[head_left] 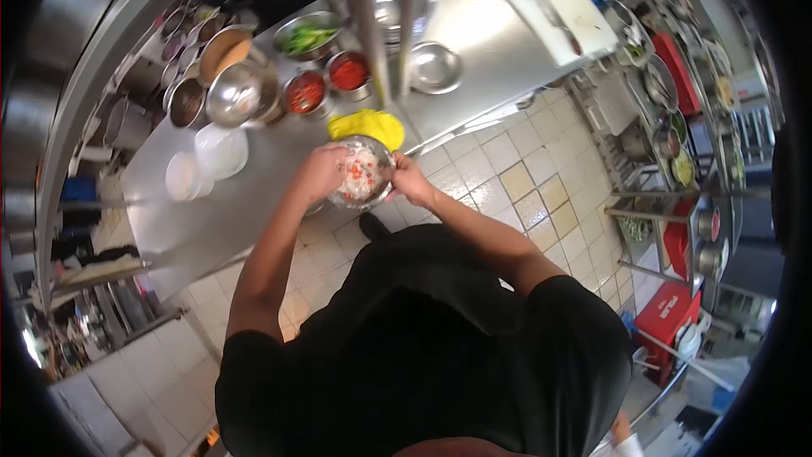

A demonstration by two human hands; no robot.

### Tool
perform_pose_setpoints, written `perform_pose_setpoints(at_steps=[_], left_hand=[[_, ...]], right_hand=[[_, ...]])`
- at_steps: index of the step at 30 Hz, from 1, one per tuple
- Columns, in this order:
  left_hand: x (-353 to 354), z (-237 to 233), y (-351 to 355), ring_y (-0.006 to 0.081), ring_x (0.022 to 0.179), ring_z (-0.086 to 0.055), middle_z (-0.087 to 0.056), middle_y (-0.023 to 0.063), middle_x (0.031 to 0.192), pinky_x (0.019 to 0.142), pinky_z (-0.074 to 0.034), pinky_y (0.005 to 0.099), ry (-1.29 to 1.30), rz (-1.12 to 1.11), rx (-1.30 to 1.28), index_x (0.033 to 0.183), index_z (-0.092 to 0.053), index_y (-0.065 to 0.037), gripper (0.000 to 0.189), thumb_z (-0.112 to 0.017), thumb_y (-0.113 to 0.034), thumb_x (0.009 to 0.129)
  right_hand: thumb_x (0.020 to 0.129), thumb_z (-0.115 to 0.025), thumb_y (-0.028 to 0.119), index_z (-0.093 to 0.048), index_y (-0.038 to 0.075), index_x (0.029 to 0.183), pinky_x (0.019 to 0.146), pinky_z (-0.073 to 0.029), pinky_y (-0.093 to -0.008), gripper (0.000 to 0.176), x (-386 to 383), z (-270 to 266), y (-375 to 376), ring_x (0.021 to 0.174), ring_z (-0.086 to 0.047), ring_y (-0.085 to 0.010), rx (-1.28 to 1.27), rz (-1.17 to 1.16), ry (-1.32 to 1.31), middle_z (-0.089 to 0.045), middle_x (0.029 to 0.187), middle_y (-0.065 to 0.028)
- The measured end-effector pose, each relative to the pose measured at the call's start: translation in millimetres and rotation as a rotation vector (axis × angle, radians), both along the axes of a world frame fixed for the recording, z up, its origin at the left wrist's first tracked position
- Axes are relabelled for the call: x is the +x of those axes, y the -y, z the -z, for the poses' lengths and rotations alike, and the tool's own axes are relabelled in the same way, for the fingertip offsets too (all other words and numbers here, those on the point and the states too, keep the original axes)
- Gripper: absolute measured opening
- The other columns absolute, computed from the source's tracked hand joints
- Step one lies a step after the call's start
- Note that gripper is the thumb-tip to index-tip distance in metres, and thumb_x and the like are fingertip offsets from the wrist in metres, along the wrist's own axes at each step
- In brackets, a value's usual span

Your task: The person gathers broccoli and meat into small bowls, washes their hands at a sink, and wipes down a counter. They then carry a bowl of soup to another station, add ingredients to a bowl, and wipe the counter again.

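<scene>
A small steel bowl [362,173] with a white and red mix inside sits at the near edge of the steel counter [228,211]. My left hand [321,171] curls over the bowl's left rim. My right hand [409,179] grips its right side. A yellow cloth [367,126] lies just behind the bowl.
Behind stand two small bowls of red sauce [306,91] [348,72], a bowl of greens [308,36], a large empty steel bowl [240,93], an empty steel bowl [433,67] and white plastic tubs [220,151]. A white cutting board [558,17] lies far right. Tiled floor [524,178] is below.
</scene>
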State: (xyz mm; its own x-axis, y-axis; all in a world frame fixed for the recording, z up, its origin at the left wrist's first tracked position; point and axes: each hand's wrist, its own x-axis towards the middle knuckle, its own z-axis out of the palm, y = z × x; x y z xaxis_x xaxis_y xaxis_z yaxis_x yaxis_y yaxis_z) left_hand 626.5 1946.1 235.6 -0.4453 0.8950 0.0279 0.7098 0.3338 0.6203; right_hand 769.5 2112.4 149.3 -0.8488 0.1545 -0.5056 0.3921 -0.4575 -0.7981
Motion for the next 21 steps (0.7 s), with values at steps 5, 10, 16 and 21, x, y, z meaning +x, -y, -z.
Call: perform_pose_setpoints(at_steps=[5,10,16,21], left_hand=[[78.3,-6.0,-107.9,0.0350,0.093,-0.062,-0.065,0.0177,0.102,0.077,-0.050,0.0425,0.073,0.028,-0.249,0.099,-0.068,-0.006,0.027,-0.061,-0.009,0.074],[164.2,-7.0,-254.7,0.0317,0.084,-0.062,-0.064,0.0146,0.089,0.073,-0.050,0.0378,-0.022,0.081,-0.005,0.086,-0.068,-0.006,0.015,-0.066,-0.013,0.073],[270.1,0.0,-411.6,0.0315,0.087,-0.058,-0.061,0.0104,0.088,0.076,-0.049,0.0403,-0.069,0.201,0.394,0.084,-0.064,-0.004,0.014,-0.064,-0.008,0.070],[301.9,34.0,-522.8,0.0303,0.082,-0.060,-0.063,0.0104,0.089,0.076,-0.050,0.0388,-0.054,0.282,0.398,0.085,-0.067,-0.005,0.013,-0.065,-0.007,0.073]], right_hand=[[0.086,-0.057,0.009,-0.049,0.006,0.101,0.042,-0.055,-0.0285,0.017,94.7,-13.3,-86.9,0.062,-0.061,-0.0153,-0.116,0.176,-0.060,-0.059,0.084,-0.0065],[0.084,-0.056,0.006,-0.047,0.006,0.095,0.040,-0.054,-0.0278,0.013,190.3,-39.9,-195.1,0.057,-0.059,-0.0149,-0.084,0.355,-0.099,-0.057,0.081,-0.0061],[0.084,-0.053,0.002,-0.046,0.005,0.094,0.039,-0.054,-0.0287,0.013,277.8,-37.0,-319.1,0.056,-0.059,-0.0150,-0.018,0.600,-0.074,-0.057,0.081,-0.0071],[0.083,-0.051,0.000,-0.047,0.005,0.100,0.041,-0.055,-0.0277,0.018,315.3,-17.0,-408.2,0.061,-0.062,-0.0147,-0.008,0.710,-0.079,-0.060,0.085,-0.0067]])
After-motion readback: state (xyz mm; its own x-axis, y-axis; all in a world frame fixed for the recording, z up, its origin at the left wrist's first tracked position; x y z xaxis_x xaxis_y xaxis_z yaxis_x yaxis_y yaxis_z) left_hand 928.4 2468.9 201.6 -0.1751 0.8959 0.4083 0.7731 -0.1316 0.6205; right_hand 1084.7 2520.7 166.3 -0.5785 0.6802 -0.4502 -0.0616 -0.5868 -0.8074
